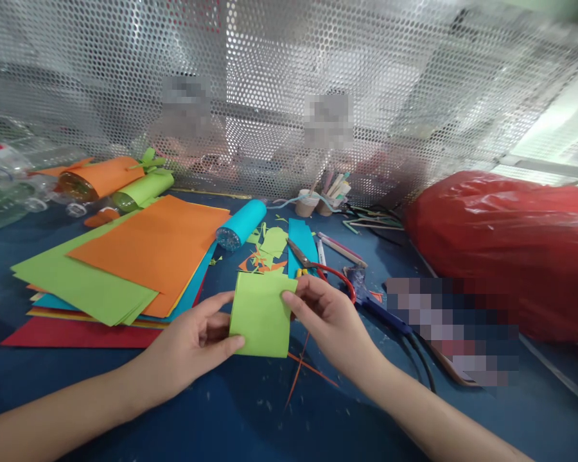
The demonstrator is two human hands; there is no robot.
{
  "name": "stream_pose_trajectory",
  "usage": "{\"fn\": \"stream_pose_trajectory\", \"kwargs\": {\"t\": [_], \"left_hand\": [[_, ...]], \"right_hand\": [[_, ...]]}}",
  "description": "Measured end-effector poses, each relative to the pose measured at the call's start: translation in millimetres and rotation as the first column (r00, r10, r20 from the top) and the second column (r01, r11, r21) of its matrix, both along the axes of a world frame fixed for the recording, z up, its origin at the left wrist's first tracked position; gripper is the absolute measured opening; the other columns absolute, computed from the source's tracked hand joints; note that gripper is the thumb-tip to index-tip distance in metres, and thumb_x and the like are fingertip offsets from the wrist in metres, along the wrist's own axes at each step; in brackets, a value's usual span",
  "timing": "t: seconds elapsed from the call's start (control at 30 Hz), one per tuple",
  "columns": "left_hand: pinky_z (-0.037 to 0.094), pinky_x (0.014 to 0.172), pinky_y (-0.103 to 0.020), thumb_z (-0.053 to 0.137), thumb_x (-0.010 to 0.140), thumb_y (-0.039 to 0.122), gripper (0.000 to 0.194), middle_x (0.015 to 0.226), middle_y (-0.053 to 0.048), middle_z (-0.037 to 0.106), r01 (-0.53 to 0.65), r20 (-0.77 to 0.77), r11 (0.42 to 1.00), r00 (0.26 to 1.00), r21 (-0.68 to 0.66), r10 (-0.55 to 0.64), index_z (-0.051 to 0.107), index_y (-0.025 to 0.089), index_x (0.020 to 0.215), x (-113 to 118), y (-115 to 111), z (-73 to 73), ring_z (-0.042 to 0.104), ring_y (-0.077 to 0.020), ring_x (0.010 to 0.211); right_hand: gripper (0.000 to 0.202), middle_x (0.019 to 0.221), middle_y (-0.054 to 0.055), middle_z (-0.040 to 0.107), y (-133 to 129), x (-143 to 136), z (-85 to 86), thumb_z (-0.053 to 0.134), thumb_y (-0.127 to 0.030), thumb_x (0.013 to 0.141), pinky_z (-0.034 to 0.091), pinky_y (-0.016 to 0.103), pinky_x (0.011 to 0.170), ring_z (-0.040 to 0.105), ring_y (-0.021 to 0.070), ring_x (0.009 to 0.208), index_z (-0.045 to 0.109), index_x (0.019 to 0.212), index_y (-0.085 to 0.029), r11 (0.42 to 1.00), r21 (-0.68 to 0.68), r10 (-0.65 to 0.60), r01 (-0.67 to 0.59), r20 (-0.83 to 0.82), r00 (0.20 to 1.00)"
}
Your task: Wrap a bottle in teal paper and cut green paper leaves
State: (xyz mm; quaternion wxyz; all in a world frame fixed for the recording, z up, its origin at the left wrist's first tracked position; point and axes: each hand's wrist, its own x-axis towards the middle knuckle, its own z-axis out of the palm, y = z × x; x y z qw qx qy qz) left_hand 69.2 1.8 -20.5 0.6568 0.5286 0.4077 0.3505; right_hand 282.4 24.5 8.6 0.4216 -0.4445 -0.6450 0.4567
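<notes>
A folded green paper is held up above the blue table between my two hands. My left hand pinches its lower left edge, thumb on the front and fingers behind. My right hand grips the upper right edge the same way. Just beyond the paper lie green and orange scraps and scissors with red handles, their blades over a blue paper strip. Thin crossed orange strips rest on the table below my right hand.
Stacked coloured paper lies left, with wrapped bottles and clear bottles behind. A blue-wrapped bottle sits centrally. Cups of pens stand at the back. Rightward are a blue glue gun, its cable, and a red bag.
</notes>
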Motion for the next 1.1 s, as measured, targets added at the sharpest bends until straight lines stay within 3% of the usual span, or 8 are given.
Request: {"fn": "stream_pose_trajectory", "kwargs": {"t": [0.1,0.23,0.37,1.1], "left_hand": [[0.052,0.09,-0.037,0.071,0.08,0.031,0.063,0.114,-0.011,0.071,0.066,0.019,0.997,0.998,-0.045,-0.066,0.042,0.02,0.135,-1.2,-0.1,0.3,0.067,-0.0249,0.104],[0.056,0.074,-0.031,0.071,0.08,0.034,0.036,0.097,-0.008,0.076,0.151,-0.079,0.987,0.985,-0.058,-0.155,0.064,0.017,0.111,-1.1,-1.0,3.0,0.072,-0.0234,0.088],[0.056,0.071,-0.027,0.066,0.084,0.033,0.021,0.087,-0.007,0.078,0.158,-0.132,0.986,0.978,-0.046,-0.163,0.071,0.015,0.093,0.9,-0.5,4.8,0.073,-0.0206,0.083],[0.056,0.069,-0.027,0.065,0.083,0.032,0.021,0.088,-0.008,0.078,0.14,-0.133,0.988,0.98,-0.062,-0.147,0.073,0.015,0.093,3.0,0.2,6.0,0.074,-0.0212,0.082]], "right_hand": [[0.023,0.065,-0.003,0.047,0.4,0.1,-0.1,0.06,-0.038,0.085,0.039,0.026,0.056,0.045,0.0127,0.06,0.049,0.072,-0.021,0.999,0.034,-0.011,0.011,0.012,1.0],[0.021,0.064,-0.004,0.046,-0.9,-0.1,1.1,0.06,-0.035,0.085,0.037,0.025,0.054,0.043,0.012,0.059,0.049,0.073,-0.021,0.999,0.043,-0.012,0.012,0.001,1.0],[0.022,0.064,-0.003,0.048,-2.5,-0.6,2.6,0.061,-0.037,0.084,0.039,0.026,0.055,0.046,0.0129,0.06,0.049,0.073,-0.021,0.998,0.045,-0.034,0.033,0.023,0.999],[0.02,0.066,-0.002,0.05,-4.5,-0.2,2.3,0.059,-0.036,0.084,0.042,0.026,0.057,0.048,0.0131,0.061,0.052,0.074,-0.021,0.998,0.049,-0.036,0.034,0.026,0.999]]}}
